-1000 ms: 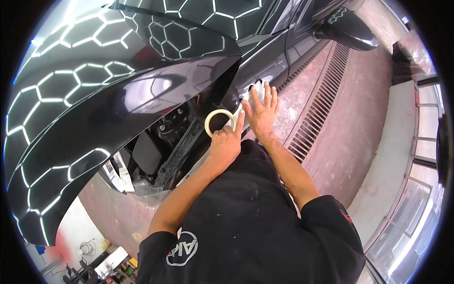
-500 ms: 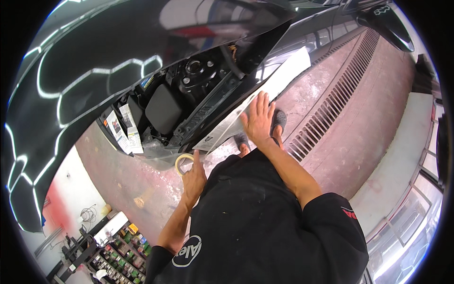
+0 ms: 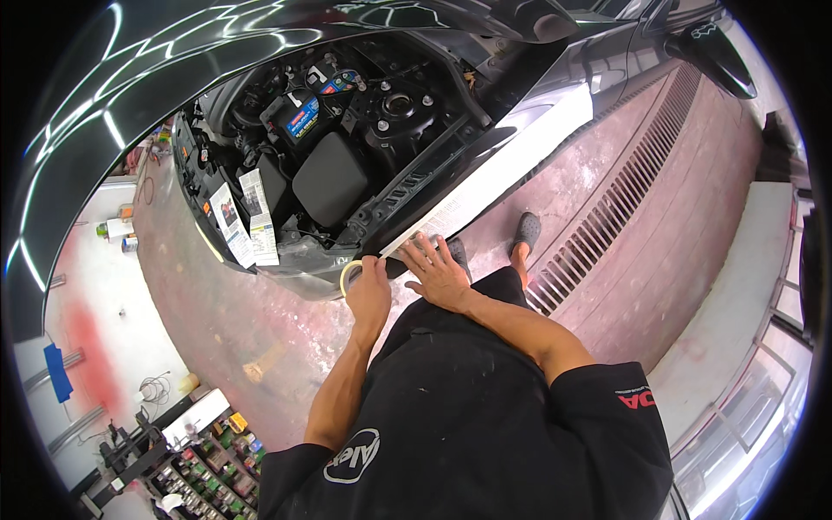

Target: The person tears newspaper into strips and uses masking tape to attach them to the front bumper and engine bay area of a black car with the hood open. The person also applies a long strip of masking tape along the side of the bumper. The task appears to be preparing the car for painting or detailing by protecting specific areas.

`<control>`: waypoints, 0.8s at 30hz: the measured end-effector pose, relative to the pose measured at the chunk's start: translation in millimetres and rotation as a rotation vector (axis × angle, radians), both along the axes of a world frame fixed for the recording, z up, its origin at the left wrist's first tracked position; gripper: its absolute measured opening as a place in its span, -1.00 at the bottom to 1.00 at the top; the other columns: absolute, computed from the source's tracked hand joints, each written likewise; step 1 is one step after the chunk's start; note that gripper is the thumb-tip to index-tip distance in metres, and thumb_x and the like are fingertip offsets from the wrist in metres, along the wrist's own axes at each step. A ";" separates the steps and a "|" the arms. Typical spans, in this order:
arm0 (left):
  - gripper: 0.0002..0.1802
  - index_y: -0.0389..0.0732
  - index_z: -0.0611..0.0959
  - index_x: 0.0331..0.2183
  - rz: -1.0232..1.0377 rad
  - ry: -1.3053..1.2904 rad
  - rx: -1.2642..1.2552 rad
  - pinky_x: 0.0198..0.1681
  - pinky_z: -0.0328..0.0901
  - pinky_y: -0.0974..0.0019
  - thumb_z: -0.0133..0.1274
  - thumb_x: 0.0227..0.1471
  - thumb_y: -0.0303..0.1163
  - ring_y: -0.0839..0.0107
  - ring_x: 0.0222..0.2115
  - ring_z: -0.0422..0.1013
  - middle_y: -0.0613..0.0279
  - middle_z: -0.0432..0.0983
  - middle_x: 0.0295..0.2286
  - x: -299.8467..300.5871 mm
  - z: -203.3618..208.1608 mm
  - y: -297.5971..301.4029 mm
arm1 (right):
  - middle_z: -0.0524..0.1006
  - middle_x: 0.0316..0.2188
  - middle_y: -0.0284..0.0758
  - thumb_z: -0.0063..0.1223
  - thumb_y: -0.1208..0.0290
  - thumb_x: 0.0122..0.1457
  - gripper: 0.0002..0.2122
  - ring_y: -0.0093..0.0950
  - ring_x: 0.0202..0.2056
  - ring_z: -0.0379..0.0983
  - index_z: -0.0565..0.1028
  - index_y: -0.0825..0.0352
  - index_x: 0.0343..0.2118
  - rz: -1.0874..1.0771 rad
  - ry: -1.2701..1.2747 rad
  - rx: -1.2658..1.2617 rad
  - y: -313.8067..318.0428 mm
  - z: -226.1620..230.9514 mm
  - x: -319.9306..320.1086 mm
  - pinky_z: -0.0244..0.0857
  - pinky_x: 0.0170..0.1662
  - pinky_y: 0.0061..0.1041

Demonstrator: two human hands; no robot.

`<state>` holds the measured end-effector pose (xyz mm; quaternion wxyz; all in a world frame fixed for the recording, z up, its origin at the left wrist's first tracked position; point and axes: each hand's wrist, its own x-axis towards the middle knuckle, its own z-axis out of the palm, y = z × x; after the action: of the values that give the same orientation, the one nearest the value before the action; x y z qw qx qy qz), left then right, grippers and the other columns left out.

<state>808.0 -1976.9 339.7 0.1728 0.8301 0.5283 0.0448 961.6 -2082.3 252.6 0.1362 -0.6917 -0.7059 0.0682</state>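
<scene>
- Tape roll (image 3: pixel 345 276), a cream ring, sits against the left side of the left hand, just beside the front corner of the dark car (image 3: pixel 598 54).
- Left hand (image 3: pixel 371 290) is closed round the roll, its fingers curled in; thumb and forefinger come together at the near end of the paper. The palm side is hidden, so how deep the roll sits in the grip cannot be told.
- Round metal mount (image 3: pixel 398 106) with bolts about it stands in the uncovered engine bay, well apart from both hands.
- Right hand (image 3: pixel 440 276) lies with its fingers stretched out and a little apart, the fingertips over the near end of the paper; it is not closed round anything.
- Black shirt (image 3: pixel 485 407) covers the person's front below the hands.
- Paper strip (image 3: pixel 529 143), long and white, runs slantwise along the car's side from the two hands up towards the door, with small print near its lower end.
- Dark shoe (image 3: pixel 525 231) is planted on the floor near the paper's lower edge; the other is partly behind the right hand.
- Floor grate (image 3: pixel 624 186), slatted, runs alongside the car.
- Side mirror (image 3: pixel 712 56), black, juts out over the grate's far end.
</scene>
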 end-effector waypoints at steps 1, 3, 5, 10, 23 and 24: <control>-0.76 -0.10 0.55 -0.08 0.018 -0.006 0.006 -0.32 0.43 -0.23 0.01 0.49 -0.13 -0.23 -0.37 0.64 -0.09 0.71 -0.39 2.3 -4.6 1.6 | 0.14 0.58 -0.27 0.07 -0.21 0.38 -0.22 -0.12 0.60 -0.08 0.28 0.15 0.53 0.001 0.000 0.000 0.1 0.4 0.4 -0.18 0.57 0.18; -0.76 -0.10 0.56 -0.11 0.055 -0.018 0.016 -0.30 0.44 -0.24 0.02 0.48 -0.14 -0.21 -0.37 0.64 -0.06 0.72 -0.39 7.4 -14.5 4.8 | 0.13 0.58 -0.27 0.10 -0.21 0.36 -0.21 -0.12 0.60 -0.09 0.28 0.16 0.53 0.002 -0.006 0.010 -0.5 3.2 2.8 -0.18 0.57 0.18; -0.70 -0.13 0.59 -0.12 0.093 -0.037 -0.015 -0.26 0.43 -0.25 0.02 0.47 -0.08 -0.26 -0.34 0.64 -0.11 0.72 -0.37 9.8 -20.9 7.2 | 0.09 0.60 -0.29 0.11 -0.20 0.36 -0.20 -0.14 0.61 -0.13 0.26 0.16 0.54 -0.003 -0.002 -0.005 -2.4 7.7 4.8 -0.20 0.58 0.16; -0.71 -0.13 0.61 -0.17 0.153 -0.004 -0.017 -0.24 0.48 -0.24 0.09 0.41 -0.09 -0.23 -0.34 0.66 -0.09 0.72 -0.40 13.5 -27.7 14.1 | 0.09 0.59 -0.26 0.18 -0.15 0.32 -0.19 -0.12 0.60 -0.10 0.26 0.21 0.52 0.009 0.013 -0.031 -0.8 26.6 1.9 -0.14 0.56 0.16; -0.64 -0.12 0.71 -0.16 0.206 -0.209 -0.128 -0.24 0.44 -0.22 0.17 0.28 -0.02 -0.16 -0.33 0.63 -0.08 0.70 -0.43 -13.5 35.8 -62.1 | 0.67 0.02 -0.24 0.18 0.27 0.35 -0.66 -0.18 0.16 0.51 0.63 0.28 0.12 0.534 0.113 -0.040 44.8 137.5 38.5 0.21 0.34 0.03; -0.66 -0.11 0.70 -0.15 0.205 -0.241 -0.110 -0.24 0.44 -0.22 0.17 0.28 -0.04 -0.17 -0.35 0.63 -0.07 0.70 -0.44 -16.7 38.2 -77.3 | 0.71 -0.08 -0.23 0.18 0.28 0.35 -0.72 -0.16 0.05 0.58 0.67 0.26 0.03 0.592 0.133 -0.169 44.3 153.8 39.7 0.32 0.24 -0.01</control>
<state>791.2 -2054.2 377.9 0.2746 0.7498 0.5873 0.1322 1001.3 -2038.0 406.3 0.0984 -0.4590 -0.8580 0.2085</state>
